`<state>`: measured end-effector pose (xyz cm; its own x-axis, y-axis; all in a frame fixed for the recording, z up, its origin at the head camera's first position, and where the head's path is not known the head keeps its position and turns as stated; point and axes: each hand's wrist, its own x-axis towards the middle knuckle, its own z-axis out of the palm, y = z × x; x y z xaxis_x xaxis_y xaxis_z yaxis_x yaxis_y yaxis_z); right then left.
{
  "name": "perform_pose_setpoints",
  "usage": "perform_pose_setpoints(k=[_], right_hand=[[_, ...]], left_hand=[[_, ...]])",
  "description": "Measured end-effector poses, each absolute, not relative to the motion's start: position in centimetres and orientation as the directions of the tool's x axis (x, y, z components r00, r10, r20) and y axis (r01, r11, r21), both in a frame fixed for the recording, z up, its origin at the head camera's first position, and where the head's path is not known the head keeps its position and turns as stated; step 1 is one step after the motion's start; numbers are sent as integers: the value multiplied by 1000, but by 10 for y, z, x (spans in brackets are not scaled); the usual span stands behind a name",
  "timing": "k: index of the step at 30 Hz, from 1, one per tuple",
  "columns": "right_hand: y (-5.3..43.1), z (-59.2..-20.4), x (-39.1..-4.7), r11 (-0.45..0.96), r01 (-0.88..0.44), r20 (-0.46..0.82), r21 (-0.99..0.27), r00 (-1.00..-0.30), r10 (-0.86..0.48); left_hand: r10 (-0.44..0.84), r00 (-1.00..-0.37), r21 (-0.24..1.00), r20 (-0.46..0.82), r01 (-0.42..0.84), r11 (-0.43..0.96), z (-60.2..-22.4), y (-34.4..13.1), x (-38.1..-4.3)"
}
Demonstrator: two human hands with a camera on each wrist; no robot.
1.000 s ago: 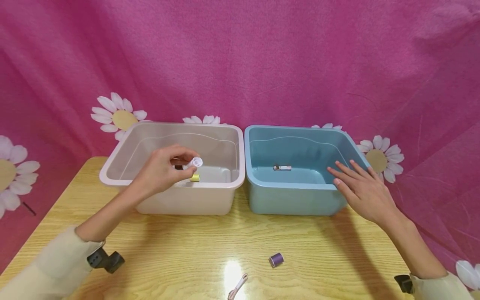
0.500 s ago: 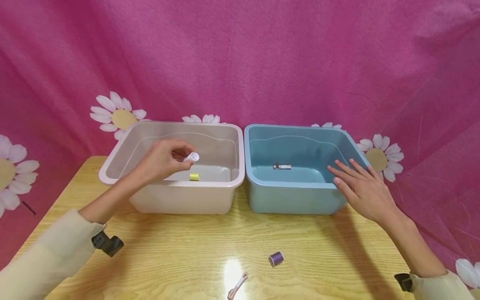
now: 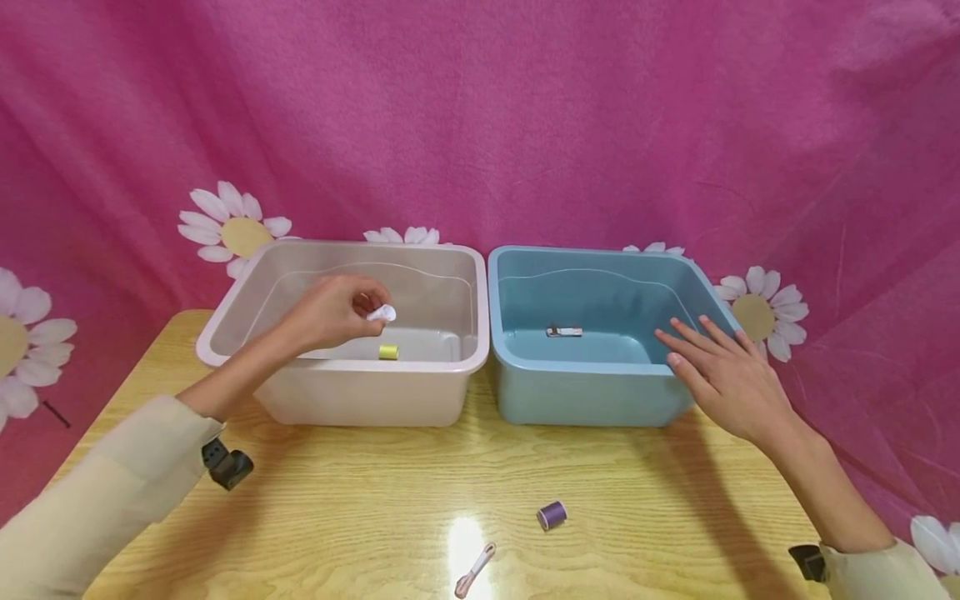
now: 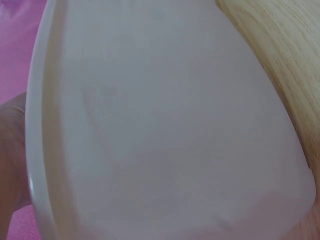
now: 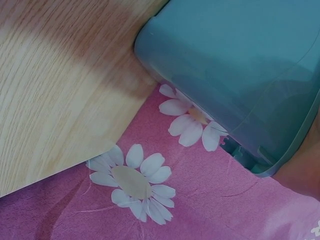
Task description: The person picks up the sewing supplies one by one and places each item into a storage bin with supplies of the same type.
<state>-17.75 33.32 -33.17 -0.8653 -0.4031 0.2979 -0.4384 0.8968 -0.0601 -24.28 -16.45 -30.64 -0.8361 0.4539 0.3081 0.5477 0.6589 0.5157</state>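
Found small white item (image 3: 383, 313) pinched in left hand (image 3: 328, 313) over pale bin (image 3: 367, 398), left of centre, presumably for fine control, and right hand (image 3: 726, 387) spread at blue bin's (image 3: 592, 398) right-side rim, likely for support.

Pictured close up from the left wrist: smooth, pale pinkish-grey plastic tub (image 4: 175, 120), with part of a bare left hand (image 4: 12, 150) beyond its rim at left, bright pink cloth (image 4: 20, 45) behind, light wood-grain tabletop (image 4: 285, 40) at right.
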Motion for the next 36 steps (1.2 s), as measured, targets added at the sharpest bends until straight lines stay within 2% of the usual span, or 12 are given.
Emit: perform_pose_setpoints(k=[14,22,36], right_hand=[[333,-333,-178,895,-442,302,-64,-863,-404],[334,-334,-178,895,-442,309,-64,-861,-404],[335,-334,-179,895,-443,309,-57,-860,-406]], left_hand=[[473,-863,522,179,491,698,-312,-169,-259],[505,-846,481,171,519,706,-317,-169,-270],[559,-825,443,79,531,722,-321,-167,-281]])
